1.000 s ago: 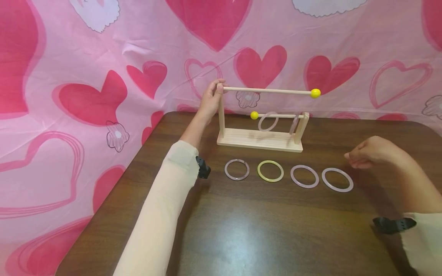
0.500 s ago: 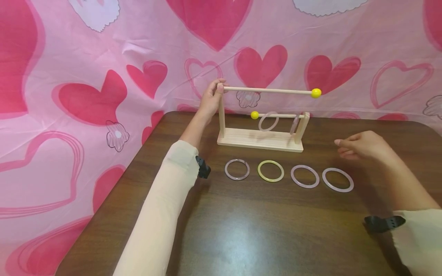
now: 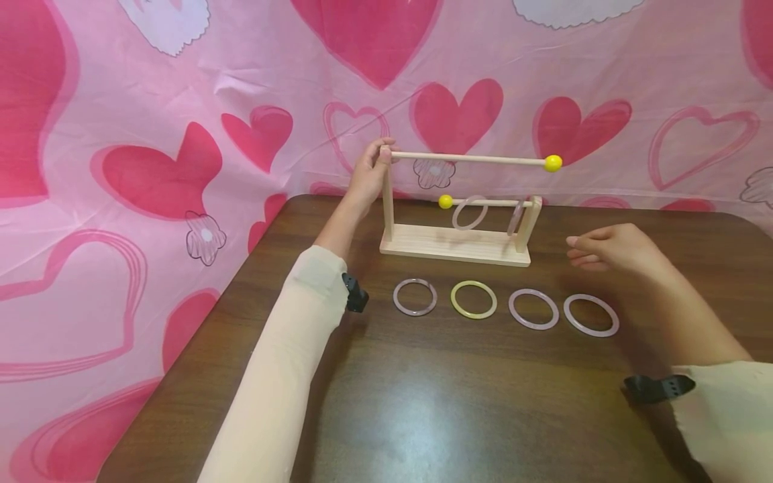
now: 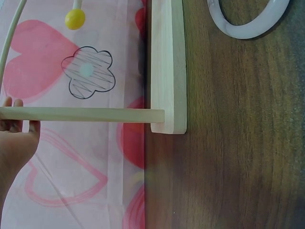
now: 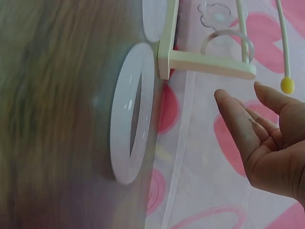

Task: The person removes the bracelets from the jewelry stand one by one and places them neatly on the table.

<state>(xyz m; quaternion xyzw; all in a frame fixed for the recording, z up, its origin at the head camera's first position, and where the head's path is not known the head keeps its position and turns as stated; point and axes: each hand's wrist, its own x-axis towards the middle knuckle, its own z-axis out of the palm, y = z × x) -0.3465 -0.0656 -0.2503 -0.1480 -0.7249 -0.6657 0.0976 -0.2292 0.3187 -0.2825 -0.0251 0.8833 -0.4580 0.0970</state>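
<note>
A light wooden rack (image 3: 453, 243) has two posts, each with a rod tipped by a yellow ball. My left hand (image 3: 368, 178) grips the top of its taller left post, thumb in front. On the lower rod hang two bangles, one pale pink bangle (image 3: 470, 212) near the ball and another bangle (image 3: 515, 217) by the right post. The upper rod (image 3: 468, 158) bears none. Right of the rack, my right hand (image 3: 616, 249) is in the air with fingers loosely bent. Nothing lies between its thumb and fingers (image 5: 233, 119) in the right wrist view.
In a row before the rack lie a greyish-purple bangle (image 3: 415, 297), a yellow-green bangle (image 3: 474, 300), a lilac bangle (image 3: 533, 309) and another lilac bangle (image 3: 591, 315). The brown table (image 3: 386, 402) ends at a pink heart-printed cloth (image 3: 260, 67).
My right hand has moved left and slightly away from me, towards the rack. The left hand, the rack and the bangles have stayed where they were.
</note>
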